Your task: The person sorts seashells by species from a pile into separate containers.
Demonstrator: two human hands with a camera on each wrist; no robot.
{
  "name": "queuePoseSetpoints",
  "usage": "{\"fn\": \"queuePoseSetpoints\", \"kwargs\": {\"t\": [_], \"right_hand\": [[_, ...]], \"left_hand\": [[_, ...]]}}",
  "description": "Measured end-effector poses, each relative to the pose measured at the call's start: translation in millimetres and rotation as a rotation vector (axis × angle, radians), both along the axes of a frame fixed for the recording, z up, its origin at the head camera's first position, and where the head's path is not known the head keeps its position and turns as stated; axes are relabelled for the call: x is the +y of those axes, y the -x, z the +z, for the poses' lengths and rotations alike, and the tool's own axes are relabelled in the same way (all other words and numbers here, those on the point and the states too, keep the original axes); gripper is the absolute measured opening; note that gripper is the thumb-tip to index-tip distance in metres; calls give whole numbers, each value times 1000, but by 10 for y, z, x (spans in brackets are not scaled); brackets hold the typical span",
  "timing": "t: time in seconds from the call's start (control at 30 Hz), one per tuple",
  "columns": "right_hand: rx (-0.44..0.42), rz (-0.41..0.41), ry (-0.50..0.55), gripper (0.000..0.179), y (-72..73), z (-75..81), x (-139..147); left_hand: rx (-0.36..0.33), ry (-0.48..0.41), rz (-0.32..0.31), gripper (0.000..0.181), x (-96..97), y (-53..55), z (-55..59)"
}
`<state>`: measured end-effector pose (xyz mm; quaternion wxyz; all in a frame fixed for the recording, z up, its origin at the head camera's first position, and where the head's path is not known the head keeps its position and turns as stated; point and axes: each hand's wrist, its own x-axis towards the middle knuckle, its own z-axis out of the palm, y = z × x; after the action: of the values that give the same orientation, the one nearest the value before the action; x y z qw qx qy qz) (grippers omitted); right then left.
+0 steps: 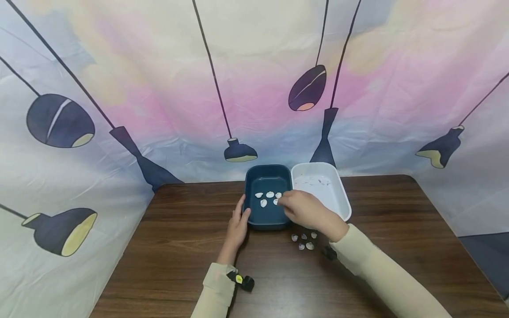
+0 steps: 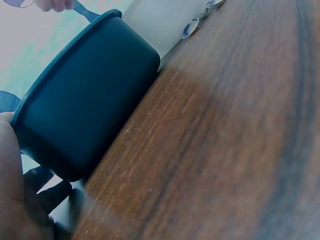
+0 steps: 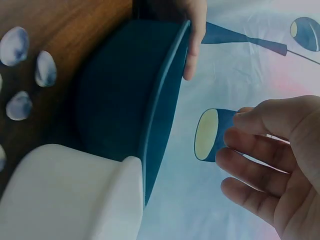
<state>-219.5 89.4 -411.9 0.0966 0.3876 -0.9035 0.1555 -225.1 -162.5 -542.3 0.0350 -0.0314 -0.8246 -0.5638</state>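
A dark teal, rectangular, round-cornered tray stands on the brown wood-grain worktop, at the centre of the head view. A white, rectangular, round-cornered tray stands directly beside it, to the right in the frame; small dark marks show on its floor.

Five small white shells are visible inside the teal tray: three in an upper row and two below. A second group of five small, rounded, whitish shells lies on the worktop, below the two trays and right of the frame centre.

The left hand rests against the left side of the teal tray. Its fingers are extended and slightly spread along the wall; the right wrist view shows one finger over the rim.

The right hand is positioned over the right side of the teal tray, fingertips next to the lower right shell. The thumb and index finger are brought together; the remaining fingers are spread and slightly bent. Whether a shell is pinched between them cannot be told.

Both arms wear cream sleeves. A small black device is fitted at the left wrist. Behind the worktop hangs a pastel fabric backdrop printed with dark blue pendant lamps.
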Motion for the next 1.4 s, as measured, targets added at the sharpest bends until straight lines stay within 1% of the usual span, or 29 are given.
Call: {"fn": "queuePoseSetpoints", "kwargs": {"t": [0.07,0.17,0.37,0.47,0.57,0.7,0.87,1.03,1.27,1.4], "right_hand": [[10,1,-3,14,-49,-20,32],[-3,0,10,10,-129,-49,92],[-72,-10,43,10,-262,-147,209],[-106,-14,53,9,-315,-223,253],[-173,-12,62,8,-374,-319,296],[-247,4,45,6,-432,-455,349],[-274,2,30,12,-461,-589,402],[-266,-28,4,16,-487,-697,450],[-161,-26,-30,16,-495,-842,500],[-153,-20,-35,17,-494,-876,505]], "left_hand": [[4,1,0,57,-1,-1,0],[13,3,-1,57,-4,-4,0],[9,6,3,57,4,-4,3],[5,7,8,56,8,-6,3],[3,4,8,56,13,-9,3],[3,-1,8,56,17,-13,0],[3,-2,10,57,19,-11,0],[5,0,9,57,19,-3,-1],[18,-8,4,57,13,4,-6],[20,-16,0,57,10,-2,-3]]}}
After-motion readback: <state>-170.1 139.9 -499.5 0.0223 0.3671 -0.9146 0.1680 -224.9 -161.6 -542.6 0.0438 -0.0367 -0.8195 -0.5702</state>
